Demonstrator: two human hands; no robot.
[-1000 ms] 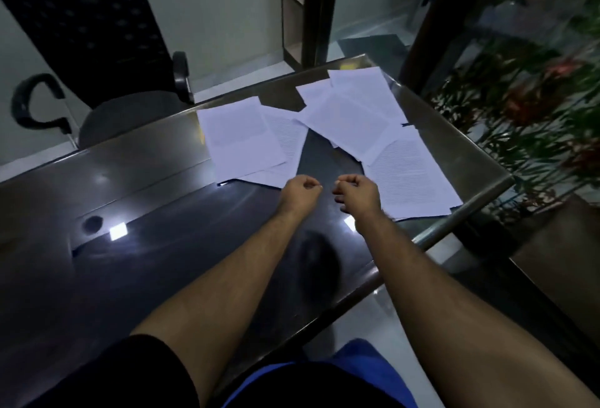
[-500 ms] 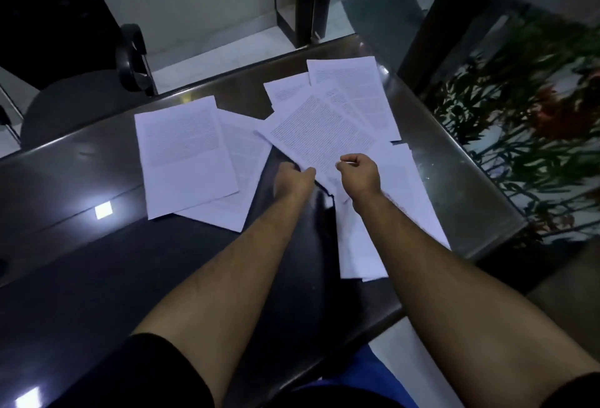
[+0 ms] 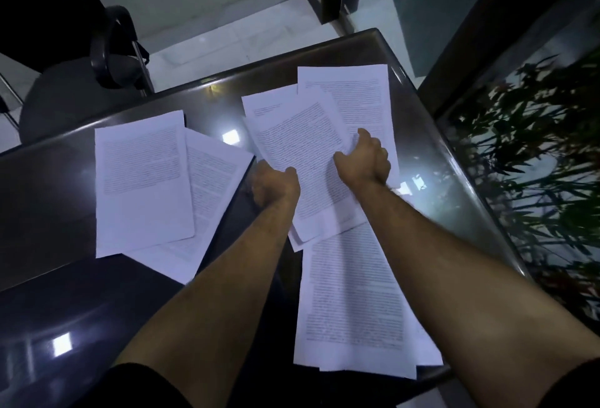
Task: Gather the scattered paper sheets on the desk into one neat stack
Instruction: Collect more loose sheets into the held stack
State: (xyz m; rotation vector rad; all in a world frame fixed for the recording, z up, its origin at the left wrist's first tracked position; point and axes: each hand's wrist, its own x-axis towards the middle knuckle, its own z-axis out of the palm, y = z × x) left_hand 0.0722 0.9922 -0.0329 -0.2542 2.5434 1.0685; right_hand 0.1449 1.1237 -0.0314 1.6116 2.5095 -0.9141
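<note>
A dark, glossy rectangular desk (image 3: 65,199) with a rounded metal-looking edge fills most of the view, and white printed paper sheets lie scattered across it. The black office chair (image 3: 81,95) stands beyond its far left edge, and green leafy plants (image 3: 532,154) show behind glass at the right. On the left of the desk, a white text-printed sheet (image 3: 143,180) overlaps a second one (image 3: 211,186). Nearest the person, a long white sheet (image 3: 354,303) lies under the right forearm. At the far right, several sheets fan out, one far sheet (image 3: 357,92) lying flat. Both hands grip a tilted printed sheet (image 3: 302,147) at the top of that fan: the left hand (image 3: 276,185) curls round its left edge, the right hand (image 3: 365,157) pinches its right edge.
</note>
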